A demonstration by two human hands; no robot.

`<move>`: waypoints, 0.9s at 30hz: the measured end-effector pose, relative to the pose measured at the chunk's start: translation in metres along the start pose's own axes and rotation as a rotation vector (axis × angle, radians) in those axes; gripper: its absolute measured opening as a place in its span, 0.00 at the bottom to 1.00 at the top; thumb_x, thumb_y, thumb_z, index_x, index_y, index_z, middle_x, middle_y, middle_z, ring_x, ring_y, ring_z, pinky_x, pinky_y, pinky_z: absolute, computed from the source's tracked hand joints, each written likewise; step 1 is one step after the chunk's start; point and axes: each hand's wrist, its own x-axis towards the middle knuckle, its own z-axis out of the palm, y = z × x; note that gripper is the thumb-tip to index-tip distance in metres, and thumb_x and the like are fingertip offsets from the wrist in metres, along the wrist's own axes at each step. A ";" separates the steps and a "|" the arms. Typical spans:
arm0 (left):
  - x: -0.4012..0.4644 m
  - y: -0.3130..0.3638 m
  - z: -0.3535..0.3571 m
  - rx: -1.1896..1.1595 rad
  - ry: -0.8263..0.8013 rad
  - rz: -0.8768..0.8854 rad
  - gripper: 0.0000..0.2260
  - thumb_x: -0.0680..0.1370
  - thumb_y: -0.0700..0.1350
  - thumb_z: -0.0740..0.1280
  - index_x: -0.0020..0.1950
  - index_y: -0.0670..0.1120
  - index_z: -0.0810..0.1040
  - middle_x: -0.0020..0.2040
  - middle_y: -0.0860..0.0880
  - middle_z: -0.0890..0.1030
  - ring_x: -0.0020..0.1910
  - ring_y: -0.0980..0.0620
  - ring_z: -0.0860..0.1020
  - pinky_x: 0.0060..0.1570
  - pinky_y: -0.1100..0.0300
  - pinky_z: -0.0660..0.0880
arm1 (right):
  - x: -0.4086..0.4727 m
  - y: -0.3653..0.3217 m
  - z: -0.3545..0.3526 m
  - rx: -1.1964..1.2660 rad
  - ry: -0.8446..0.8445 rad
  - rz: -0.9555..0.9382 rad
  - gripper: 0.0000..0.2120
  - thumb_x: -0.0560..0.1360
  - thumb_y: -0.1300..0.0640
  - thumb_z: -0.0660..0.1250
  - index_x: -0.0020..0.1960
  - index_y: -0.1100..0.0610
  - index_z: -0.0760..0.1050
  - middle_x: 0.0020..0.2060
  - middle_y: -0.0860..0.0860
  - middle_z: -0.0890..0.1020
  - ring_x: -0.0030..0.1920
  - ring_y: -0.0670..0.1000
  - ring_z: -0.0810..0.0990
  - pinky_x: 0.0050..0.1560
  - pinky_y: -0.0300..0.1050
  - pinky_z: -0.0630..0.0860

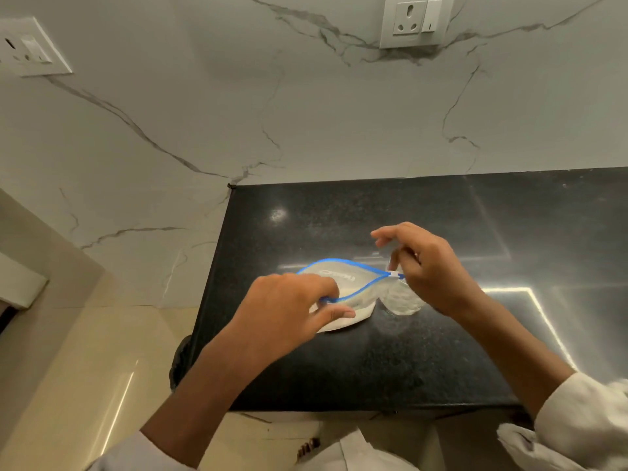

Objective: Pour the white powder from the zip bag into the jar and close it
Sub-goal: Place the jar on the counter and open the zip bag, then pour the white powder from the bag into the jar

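The zip bag (343, 287), clear with a blue zip track, is held just above the black granite counter (339, 368), and its mouth gapes open in a wide leaf shape between the two hands. White powder (343, 319) sags in its lower part, so pouring appears not yet begun. The bag-opening step looks finished or nearly so; tipping the powder out and closing the jar are left.

The left hand (289, 314) pinches the near-left end of the zip track, with the bag's body hanging just under its fingers. The right hand (428, 270) pinches the far-right end at the white slider (394, 274), its other fingers curled above.

The glass jar (401, 300) stands on the counter directly below the right hand, touching or just beside the bag's right corner; whether it carries a lid cannot be told. No lid shows elsewhere.

Behind the counter rises a veined marble wall (306, 113) with a socket plate (414, 22).
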 end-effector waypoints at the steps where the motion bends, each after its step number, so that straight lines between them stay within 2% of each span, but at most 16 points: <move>1: 0.005 0.000 -0.004 0.015 -0.030 -0.023 0.28 0.70 0.74 0.54 0.54 0.57 0.79 0.46 0.58 0.84 0.43 0.58 0.81 0.46 0.56 0.78 | -0.001 0.007 -0.003 -0.030 0.071 0.024 0.20 0.73 0.73 0.56 0.57 0.58 0.79 0.49 0.51 0.81 0.41 0.48 0.80 0.45 0.35 0.74; 4: 0.020 0.004 -0.008 0.214 -0.124 -0.044 0.28 0.70 0.74 0.58 0.62 0.59 0.74 0.53 0.57 0.82 0.48 0.56 0.80 0.50 0.56 0.78 | -0.004 0.031 -0.014 -0.201 0.204 0.127 0.16 0.74 0.64 0.57 0.55 0.56 0.80 0.52 0.54 0.79 0.51 0.56 0.77 0.53 0.49 0.73; 6: 0.026 0.005 -0.005 0.344 -0.114 0.011 0.25 0.73 0.71 0.61 0.63 0.58 0.74 0.58 0.55 0.74 0.52 0.55 0.74 0.51 0.57 0.75 | -0.009 0.041 -0.019 -0.257 0.144 0.278 0.13 0.79 0.53 0.60 0.59 0.52 0.78 0.57 0.54 0.77 0.58 0.59 0.73 0.58 0.54 0.70; 8: 0.031 0.001 0.002 0.457 -0.025 0.102 0.21 0.74 0.68 0.63 0.60 0.57 0.77 0.60 0.51 0.67 0.56 0.50 0.66 0.53 0.53 0.69 | -0.014 0.044 -0.019 -0.293 0.027 0.386 0.19 0.77 0.42 0.61 0.64 0.49 0.74 0.62 0.54 0.74 0.64 0.59 0.69 0.63 0.58 0.68; 10: 0.039 -0.003 0.009 0.432 0.020 0.116 0.18 0.74 0.66 0.65 0.56 0.58 0.80 0.66 0.50 0.66 0.63 0.46 0.64 0.59 0.48 0.66 | -0.019 0.044 -0.017 -0.285 -0.056 0.437 0.29 0.72 0.32 0.58 0.67 0.47 0.71 0.66 0.54 0.71 0.67 0.58 0.66 0.65 0.61 0.67; 12: 0.049 -0.008 0.016 0.294 -0.130 0.025 0.17 0.77 0.64 0.63 0.59 0.57 0.79 0.68 0.50 0.68 0.66 0.47 0.66 0.64 0.48 0.66 | -0.022 0.046 -0.013 -0.278 -0.124 0.472 0.39 0.65 0.25 0.56 0.70 0.46 0.67 0.69 0.54 0.67 0.69 0.58 0.65 0.66 0.63 0.67; 13: 0.054 -0.010 0.018 0.227 -0.224 -0.045 0.17 0.78 0.62 0.62 0.61 0.55 0.79 0.64 0.50 0.71 0.62 0.50 0.71 0.62 0.51 0.71 | -0.024 0.047 -0.010 -0.272 -0.159 0.492 0.43 0.62 0.24 0.57 0.71 0.45 0.64 0.71 0.54 0.63 0.70 0.58 0.63 0.67 0.63 0.66; 15: 0.062 -0.015 0.017 0.118 -0.270 -0.148 0.16 0.80 0.58 0.62 0.60 0.50 0.78 0.50 0.52 0.75 0.48 0.53 0.76 0.52 0.53 0.78 | -0.028 0.050 -0.002 -0.228 -0.202 0.515 0.52 0.57 0.25 0.64 0.75 0.46 0.57 0.75 0.53 0.55 0.73 0.58 0.59 0.69 0.63 0.66; 17: 0.070 -0.021 0.011 0.157 -0.152 -0.153 0.14 0.80 0.56 0.63 0.56 0.48 0.79 0.45 0.51 0.75 0.42 0.51 0.78 0.47 0.51 0.80 | -0.032 0.054 0.007 -0.139 -0.149 0.494 0.57 0.57 0.30 0.72 0.77 0.48 0.50 0.75 0.53 0.52 0.74 0.58 0.58 0.71 0.62 0.65; 20: 0.082 -0.031 0.001 0.305 0.026 -0.102 0.12 0.80 0.54 0.64 0.53 0.46 0.80 0.44 0.49 0.77 0.41 0.48 0.78 0.43 0.50 0.80 | -0.042 0.059 0.020 -0.020 0.000 0.441 0.56 0.62 0.41 0.78 0.77 0.51 0.47 0.75 0.53 0.54 0.74 0.56 0.59 0.72 0.57 0.64; 22: 0.096 -0.038 -0.004 0.392 0.116 -0.074 0.12 0.80 0.53 0.65 0.53 0.45 0.80 0.42 0.50 0.76 0.38 0.50 0.76 0.39 0.53 0.76 | -0.050 0.061 0.028 0.047 0.083 0.422 0.57 0.62 0.43 0.79 0.77 0.52 0.46 0.75 0.53 0.55 0.73 0.54 0.61 0.72 0.54 0.63; 24: 0.111 -0.049 -0.004 0.459 0.102 -0.087 0.12 0.80 0.52 0.65 0.55 0.45 0.81 0.42 0.49 0.77 0.39 0.49 0.75 0.38 0.55 0.70 | -0.057 0.063 0.035 0.088 0.133 0.431 0.58 0.61 0.43 0.79 0.77 0.52 0.45 0.75 0.52 0.56 0.73 0.53 0.60 0.73 0.55 0.62; 27: 0.123 -0.066 0.005 0.445 -0.054 -0.153 0.13 0.81 0.53 0.63 0.57 0.46 0.81 0.45 0.49 0.78 0.45 0.49 0.77 0.43 0.56 0.65 | -0.065 0.069 0.042 0.167 0.140 0.480 0.59 0.60 0.41 0.79 0.77 0.47 0.43 0.74 0.50 0.57 0.73 0.52 0.60 0.73 0.57 0.62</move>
